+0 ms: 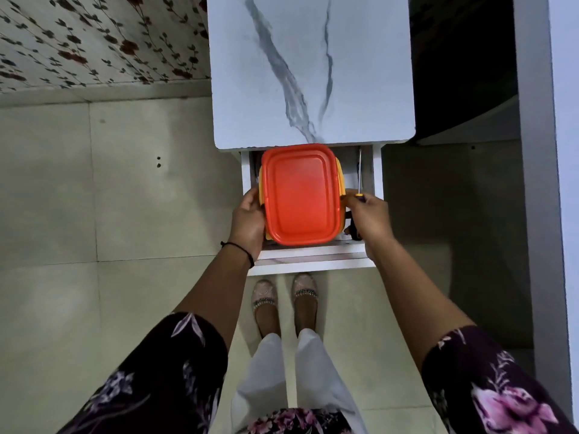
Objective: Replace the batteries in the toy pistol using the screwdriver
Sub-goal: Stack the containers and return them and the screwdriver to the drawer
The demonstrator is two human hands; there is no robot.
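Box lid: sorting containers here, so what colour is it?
The lid is orange-red, clearest in the head view.

Orange-red lid (300,192), yellow box (341,177), white tabletop (313,73) w/ grey veins, floral wallpaper (94,39), dk floral sleeves (163,371)

The orange-lidded box (300,194) fills most of the open drawer (313,255), leaving a narrow right gap taken by the screwdriver (359,175).

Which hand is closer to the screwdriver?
Right. The right hand lies over the handle of the screwdriver, beside the box. The left hand grips the box's opposite edge, with the whole box between it and the screwdriver.
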